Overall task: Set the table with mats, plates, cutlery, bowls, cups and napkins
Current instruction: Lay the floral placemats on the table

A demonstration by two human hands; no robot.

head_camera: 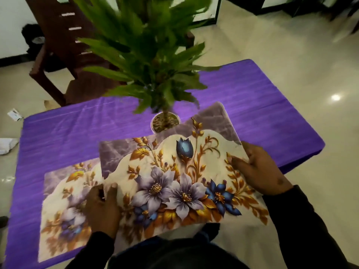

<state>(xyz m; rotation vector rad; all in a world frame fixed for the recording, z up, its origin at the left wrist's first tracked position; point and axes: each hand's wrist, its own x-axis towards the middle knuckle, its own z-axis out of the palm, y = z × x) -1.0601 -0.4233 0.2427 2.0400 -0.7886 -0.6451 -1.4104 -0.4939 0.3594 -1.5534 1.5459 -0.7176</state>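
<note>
A table (252, 90) covered in a purple cloth fills the middle of the view, its far right corner rounded and its right edge dropping away to pale glossy floor tiles (291, 45). The far half of the cloth lies bare on either side of a potted plant (165, 122), whose small round pot stands near the table's centre and whose green leaves spread high toward the camera. A dark wooden chair (64, 45) stands beyond the far left corner. One floral mat (58, 220) lies flat along the near left edge, reaching almost to the near edge of the cloth. A second floral mat (174, 171) is held above it, tilted, overlapping the first one's right side, its near edge hanging past the table's near edge and its far edge close by the pot. The left hand (103, 208) grips this mat's left side, fingers curled onto its face. The right hand (258, 171) pinches the right edge, thumb on top and fingers underneath. Both mats are thin, flexible sheets with rounded corners, printed with purple and blue flowers, gold leaves and grey marble.
</note>
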